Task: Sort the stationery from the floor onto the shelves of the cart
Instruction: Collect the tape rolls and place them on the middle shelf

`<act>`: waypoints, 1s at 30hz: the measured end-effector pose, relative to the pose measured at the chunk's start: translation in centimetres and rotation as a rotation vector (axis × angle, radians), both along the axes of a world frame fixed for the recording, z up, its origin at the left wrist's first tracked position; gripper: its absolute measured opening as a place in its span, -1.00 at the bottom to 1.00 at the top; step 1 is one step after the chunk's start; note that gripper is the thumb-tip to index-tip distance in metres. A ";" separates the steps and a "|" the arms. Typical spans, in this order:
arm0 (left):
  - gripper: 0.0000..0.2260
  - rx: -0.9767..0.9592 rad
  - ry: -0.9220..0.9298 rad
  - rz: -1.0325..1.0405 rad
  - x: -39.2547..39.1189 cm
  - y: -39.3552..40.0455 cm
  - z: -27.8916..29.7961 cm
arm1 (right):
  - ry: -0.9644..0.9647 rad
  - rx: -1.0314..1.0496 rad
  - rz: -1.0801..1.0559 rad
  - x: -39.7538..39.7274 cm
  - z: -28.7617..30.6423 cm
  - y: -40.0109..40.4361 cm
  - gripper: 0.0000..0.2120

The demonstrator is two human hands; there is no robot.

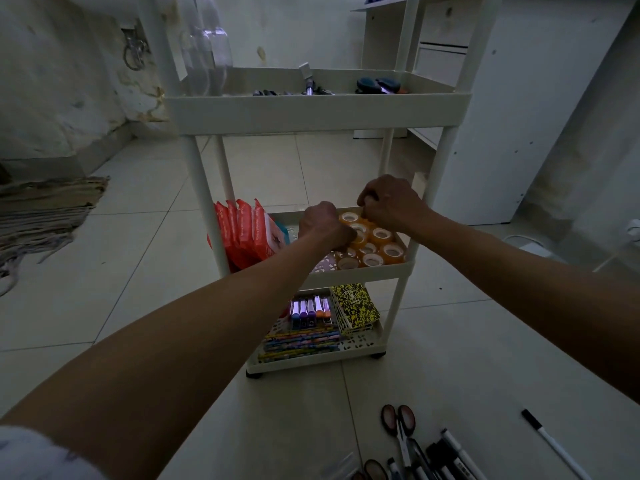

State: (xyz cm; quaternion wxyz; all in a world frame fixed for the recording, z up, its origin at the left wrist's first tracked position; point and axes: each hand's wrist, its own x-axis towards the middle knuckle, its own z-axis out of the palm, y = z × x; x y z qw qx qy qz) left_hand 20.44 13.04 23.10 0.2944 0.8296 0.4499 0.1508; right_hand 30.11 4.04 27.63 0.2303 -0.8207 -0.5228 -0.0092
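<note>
A white three-tier cart point(318, 110) stands on the tiled floor. Its middle shelf point(363, 271) holds several orange tape rolls point(381, 249) on the right. My left hand point(323, 223) reaches in over them, its curled fingers pinching a tape roll point(358, 237) in the left row. My right hand point(389, 202) hovers at the back of the stack, fingers curled onto the rear tape roll point(348, 216). On the floor at the lower right lie red-handled scissors point(398, 422), several black markers point(446, 459) and a white pen point(554, 446).
Red packets point(242, 233) stand at the middle shelf's left. The bottom shelf carries markers point(310, 308), pencils point(301, 341) and yellow notebooks point(355, 306). Staplers point(377, 85) and small tools lie on the top shelf. White drawers point(443, 39) stand behind, a rug point(45, 209) at the left.
</note>
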 end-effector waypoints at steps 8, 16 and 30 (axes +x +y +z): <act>-0.69 -0.063 -0.050 -0.081 0.7 -0.8 -0.8 | -0.008 0.006 0.006 0.1 -0.7 0.0 -0.77; -0.95 -0.240 -0.170 -0.198 -1.5 -0.5 -0.7 | 0.022 -0.099 0.040 -0.3 -1.1 -0.3 -0.80; -0.85 0.361 -0.250 -0.396 -5.6 -1.6 -0.1 | -0.109 0.086 0.241 -3.1 -3.4 -4.7 -0.78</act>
